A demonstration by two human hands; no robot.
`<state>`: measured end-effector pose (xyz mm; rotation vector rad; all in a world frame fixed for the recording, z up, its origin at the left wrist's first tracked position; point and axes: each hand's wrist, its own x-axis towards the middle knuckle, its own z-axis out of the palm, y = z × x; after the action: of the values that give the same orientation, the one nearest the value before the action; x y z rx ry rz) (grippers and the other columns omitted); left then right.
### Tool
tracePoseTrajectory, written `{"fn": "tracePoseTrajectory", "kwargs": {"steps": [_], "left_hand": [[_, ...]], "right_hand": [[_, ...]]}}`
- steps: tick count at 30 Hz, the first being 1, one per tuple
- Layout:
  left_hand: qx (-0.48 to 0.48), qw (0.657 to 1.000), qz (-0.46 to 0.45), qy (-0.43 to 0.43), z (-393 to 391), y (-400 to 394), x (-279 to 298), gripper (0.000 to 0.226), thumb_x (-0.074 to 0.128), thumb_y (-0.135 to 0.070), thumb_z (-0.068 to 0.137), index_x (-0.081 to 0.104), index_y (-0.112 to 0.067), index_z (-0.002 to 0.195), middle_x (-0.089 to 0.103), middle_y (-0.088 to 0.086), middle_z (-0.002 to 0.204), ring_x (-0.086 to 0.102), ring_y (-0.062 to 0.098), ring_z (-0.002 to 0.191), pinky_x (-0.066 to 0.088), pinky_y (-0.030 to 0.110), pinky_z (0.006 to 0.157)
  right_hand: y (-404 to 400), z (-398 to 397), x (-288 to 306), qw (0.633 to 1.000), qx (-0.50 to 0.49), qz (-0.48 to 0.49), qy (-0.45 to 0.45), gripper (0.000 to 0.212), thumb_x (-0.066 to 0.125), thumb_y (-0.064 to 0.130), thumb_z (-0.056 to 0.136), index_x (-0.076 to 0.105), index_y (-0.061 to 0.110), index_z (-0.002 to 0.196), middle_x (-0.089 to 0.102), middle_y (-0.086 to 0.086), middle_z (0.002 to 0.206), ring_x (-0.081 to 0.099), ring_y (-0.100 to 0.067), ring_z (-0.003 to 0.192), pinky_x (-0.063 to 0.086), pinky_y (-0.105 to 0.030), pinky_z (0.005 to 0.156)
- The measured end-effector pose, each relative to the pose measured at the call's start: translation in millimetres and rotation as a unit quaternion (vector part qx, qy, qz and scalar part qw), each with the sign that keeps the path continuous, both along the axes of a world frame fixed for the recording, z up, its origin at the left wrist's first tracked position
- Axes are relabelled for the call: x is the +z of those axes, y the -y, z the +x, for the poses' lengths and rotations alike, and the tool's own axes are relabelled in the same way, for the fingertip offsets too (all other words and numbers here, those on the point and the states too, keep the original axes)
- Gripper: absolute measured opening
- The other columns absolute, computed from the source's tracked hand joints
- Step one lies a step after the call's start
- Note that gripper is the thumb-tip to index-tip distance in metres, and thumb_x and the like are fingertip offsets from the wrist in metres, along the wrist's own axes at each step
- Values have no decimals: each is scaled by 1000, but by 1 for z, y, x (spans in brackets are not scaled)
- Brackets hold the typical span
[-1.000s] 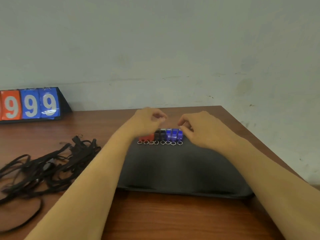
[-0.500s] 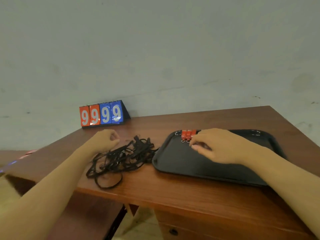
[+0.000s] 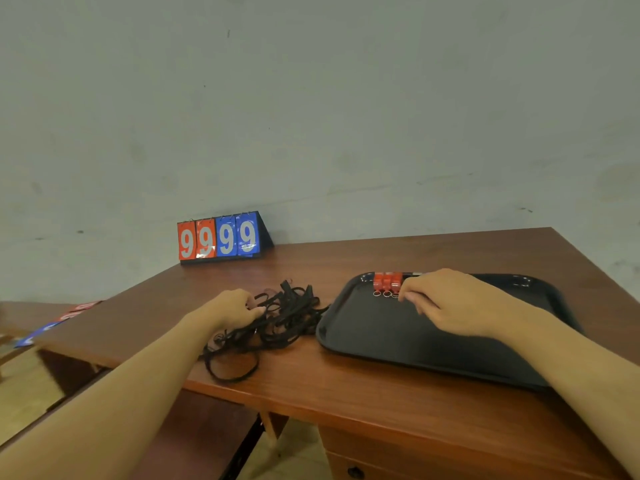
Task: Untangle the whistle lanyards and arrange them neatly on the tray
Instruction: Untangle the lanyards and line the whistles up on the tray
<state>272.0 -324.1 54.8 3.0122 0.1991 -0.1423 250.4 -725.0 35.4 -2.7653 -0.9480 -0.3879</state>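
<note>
The tangled lanyards [image 3: 277, 320] lie on the worktop [image 3: 346, 386] at nine o'clock of the tray [image 3: 381, 337]; left hand [image 3: 232, 308] grips them, right hand [image 3: 446, 303] rests loosely curled on the tray, holding nothing visible

Glossy black plastic tray [image 3: 363, 337]; flat black woven-cloth lanyards [image 3: 277, 320]; red plastic whistles [image 3: 387, 280] with metal rings; polished brown wooden table [image 3: 346, 382].
</note>
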Motion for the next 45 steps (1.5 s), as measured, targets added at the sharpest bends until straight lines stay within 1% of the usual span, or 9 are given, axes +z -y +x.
{"fn": "tracePoseTrajectory", "kwargs": {"steps": [6, 9, 15, 24, 29, 35, 40, 42, 45], "left_hand": [[-6, 1000, 11, -3, 0, 9, 2, 43, 64, -38, 94, 55, -19, 132, 59, 4, 131, 56, 14, 105, 47, 30, 95], [-5, 1000, -3, 8, -1, 11, 1, 54, 71, -30, 90, 48, -20, 138, 62, 6, 127, 61, 18, 107, 51, 34, 98], [-15, 996, -13, 87, -5, 13, 10, 45, 78, -26, 86, 56, -17, 124, 65, 3, 113, 63, 17, 100, 51, 29, 87], [-98, 983, 21, 156, -11, 20, 36, 46, 80, -32, 84, 61, -20, 124, 63, 0, 119, 61, 16, 104, 48, 33, 97], [-149, 973, -44, 173, -12, 37, 42, 41, 77, -32, 87, 62, -25, 125, 67, -5, 121, 60, -2, 85, 51, 33, 98], [-134, 964, 163, 159, -9, 56, 40, 53, 76, -48, 84, 58, -29, 129, 66, 1, 122, 62, 19, 112, 49, 37, 97], [-207, 973, -54, 92, -10, 69, 40, 40, 72, -34, 91, 58, -35, 128, 68, -10, 107, 69, 11, 94, 55, 39, 98], [-217, 973, -24, 80, -9, 77, 36, 39, 70, -30, 93, 59, -34, 131, 67, -9, 110, 66, 8, 91, 54, 36, 97], [-193, 966, 147, 87, -3, 82, 31, 46, 70, -22, 92, 53, -25, 134, 61, 2, 128, 62, 19, 109, 51, 35, 94]], "right_hand": [[2, 5, -3, 1000, 3, 1, 4, 26, 39, 43, 102, 63, 39, 113, 66, 20, 94, 62, -1, 83, 55, -32, 81], [2, 5, -3, 1000, -4, -3, 0, 25, 41, 42, 102, 63, 38, 112, 67, 18, 93, 63, -2, 80, 55, -32, 79], [4, 5, -2, 1000, -14, -3, 0, 24, 41, 42, 102, 63, 39, 112, 68, 16, 92, 63, -3, 76, 56, -31, 76], [6, 3, 1, 1000, -13, 6, 12, 29, 39, 46, 102, 65, 34, 96, 64, 13, 75, 59, -6, 65, 52, -30, 64], [8, 3, 0, 1000, -12, 14, 16, 29, 39, 46, 102, 63, 33, 92, 63, 11, 73, 59, -7, 63, 53, -34, 64], [9, 3, 0, 1000, -4, 17, 19, 35, 36, 49, 102, 60, 30, 84, 60, 8, 69, 56, -9, 60, 52, -37, 62], [9, 4, -1, 1000, -3, 21, 21, 32, 37, 49, 101, 61, 32, 88, 63, 8, 72, 58, -9, 63, 53, -36, 63], [9, 5, -1, 1000, -6, 20, 22, 30, 39, 47, 101, 63, 32, 93, 65, 9, 75, 59, -9, 65, 53, -35, 64], [9, 6, -1, 1000, -9, 24, 16, 27, 40, 46, 102, 64, 34, 95, 65, 11, 75, 59, -7, 65, 54, -35, 65]]}}
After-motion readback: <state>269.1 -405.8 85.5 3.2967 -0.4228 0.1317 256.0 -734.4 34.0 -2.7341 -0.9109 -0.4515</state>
